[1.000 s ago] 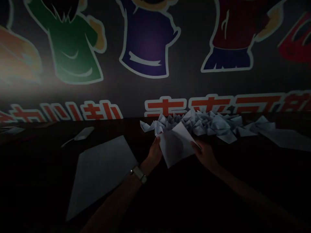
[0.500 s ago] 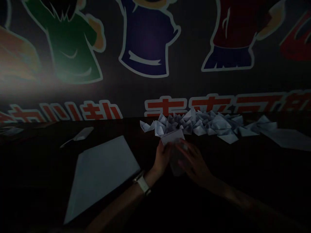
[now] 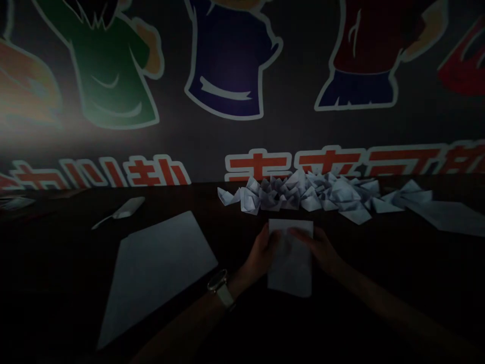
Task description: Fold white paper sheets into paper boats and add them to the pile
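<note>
A white rectangular sheet of paper (image 3: 291,270), which looks folded, is held upright between my two hands. My left hand (image 3: 261,255) grips its left edge, with the thumb lying on the front face. On the opposite edge my right hand (image 3: 323,250) closes round the paper, its thumb pressed near the top. The other fingers of both hands are hidden behind the paper. Just beyond my hands lies a heap of folded white paper boats (image 3: 310,194).
To the left rests a stack of white paper (image 3: 159,273). Behind it lies a white object with a thin tail (image 3: 129,207), its kind unclear in the dark. Another white sheet (image 3: 450,216) is at the far right. A wall with cartoon figures (image 3: 227,65) stands behind the dark table.
The paper has moved right and towards me and now faces me squarely. My right hand has shifted from across its front to its right edge.
</note>
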Motion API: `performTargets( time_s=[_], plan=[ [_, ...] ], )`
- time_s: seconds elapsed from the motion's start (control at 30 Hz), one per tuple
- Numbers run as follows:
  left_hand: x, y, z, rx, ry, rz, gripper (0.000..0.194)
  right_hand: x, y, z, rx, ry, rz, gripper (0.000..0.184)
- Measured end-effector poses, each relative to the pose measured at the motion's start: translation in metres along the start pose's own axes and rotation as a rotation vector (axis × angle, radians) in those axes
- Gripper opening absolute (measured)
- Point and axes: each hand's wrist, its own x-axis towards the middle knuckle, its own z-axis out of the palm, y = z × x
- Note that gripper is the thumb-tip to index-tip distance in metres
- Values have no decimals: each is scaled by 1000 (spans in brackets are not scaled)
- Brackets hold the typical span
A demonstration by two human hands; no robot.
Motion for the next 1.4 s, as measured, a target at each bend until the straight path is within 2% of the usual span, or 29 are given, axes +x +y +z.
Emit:
performTargets(
  time_s=[0.1,0.33,0.63,0.8,0.97,1.2,1.4],
  plan=[
    [-1,0,0,-13,7,-7,30,-1,-1,1,-7,23,1,39],
    [-2,0,0,38,-28,25,32,-3,-8,2,-20,-11,-10,40],
    [-4,-3,-1,-10,34,27,31,-1,-2,1,-17,29,-22,37],
    [-8,6,1,-22,49,9,32,-2,-1,-1,-107,8,-112,32],
    [-13,20,1,188,92,13,25,-6,-2,-1,-161,-42,-211,26],
    [-13,26,2,234,81,41,24,-15,-9,2,-182,-113,-205,25],
    [-14,26,1,178,82,16,22,-15,-9,2,-171,-87,-178,28]
  ],
)
